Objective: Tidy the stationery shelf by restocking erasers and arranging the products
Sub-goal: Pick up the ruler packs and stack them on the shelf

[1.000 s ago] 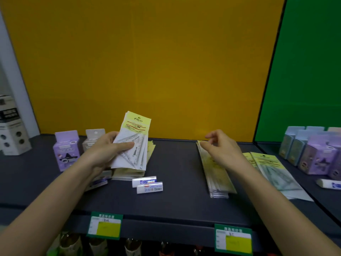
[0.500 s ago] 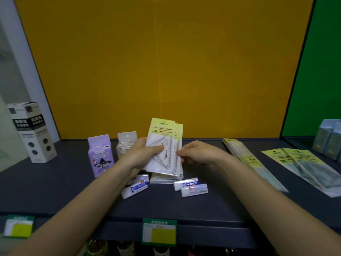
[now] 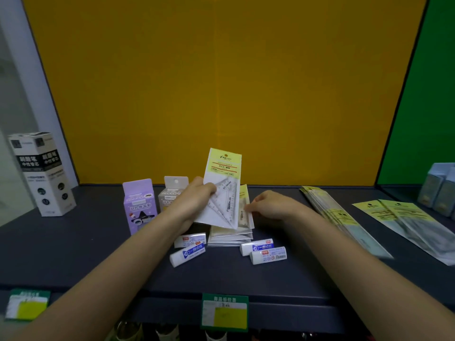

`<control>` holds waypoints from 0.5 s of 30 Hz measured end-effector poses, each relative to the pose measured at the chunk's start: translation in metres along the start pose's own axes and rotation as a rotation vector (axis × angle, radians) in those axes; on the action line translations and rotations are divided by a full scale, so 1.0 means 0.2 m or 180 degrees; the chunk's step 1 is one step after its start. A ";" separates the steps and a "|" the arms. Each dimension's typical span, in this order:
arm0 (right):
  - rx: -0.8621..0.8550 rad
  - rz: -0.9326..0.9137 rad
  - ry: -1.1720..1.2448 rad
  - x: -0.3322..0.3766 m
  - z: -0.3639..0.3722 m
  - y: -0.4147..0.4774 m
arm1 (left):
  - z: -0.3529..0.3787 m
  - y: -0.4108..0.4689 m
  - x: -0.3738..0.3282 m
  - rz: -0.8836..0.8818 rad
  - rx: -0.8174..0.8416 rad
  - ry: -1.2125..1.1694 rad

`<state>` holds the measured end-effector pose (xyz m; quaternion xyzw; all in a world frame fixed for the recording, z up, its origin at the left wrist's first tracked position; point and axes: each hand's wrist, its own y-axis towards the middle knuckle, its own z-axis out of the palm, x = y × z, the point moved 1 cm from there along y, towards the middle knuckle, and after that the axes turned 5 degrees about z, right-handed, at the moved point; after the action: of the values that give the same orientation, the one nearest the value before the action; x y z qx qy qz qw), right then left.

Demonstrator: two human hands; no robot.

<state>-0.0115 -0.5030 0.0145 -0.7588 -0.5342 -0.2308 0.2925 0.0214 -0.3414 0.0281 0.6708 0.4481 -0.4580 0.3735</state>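
Your left hand (image 3: 194, 203) grips a set-square packet (image 3: 222, 190), fingers closed on its left edge and holding it upright above the shelf (image 3: 73, 254), toward the back edge. Your right hand (image 3: 270, 205) pinches the right edge of a ruler packet (image 3: 245, 210) just behind it, over a flat stack of packets (image 3: 230, 236). Four erasers (image 3: 188, 253) lie nearer the front edge, two on each side of that stack. A purple box (image 3: 139, 207) stands left of your left hand, near the back edge.
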 end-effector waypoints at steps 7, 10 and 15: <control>-0.0067 -0.0022 -0.0691 -0.02 0.01 0.02 | 0.08 0.04 0.03 -0.0029 0.0037 -0.0001; 0.0014 -0.0097 -0.0803 -0.03 0.00 0.03 | 0.10 0.04 0.03 0.0085 0.0062 0.0335; 0.0139 -0.0179 -0.0771 -0.03 0.00 0.03 | 0.10 0.06 0.06 0.0376 0.0055 0.1841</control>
<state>-0.0071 -0.5089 0.0082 -0.7592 -0.5917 -0.1340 0.2357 0.0295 -0.3614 0.0118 0.8016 0.4922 -0.2290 0.2506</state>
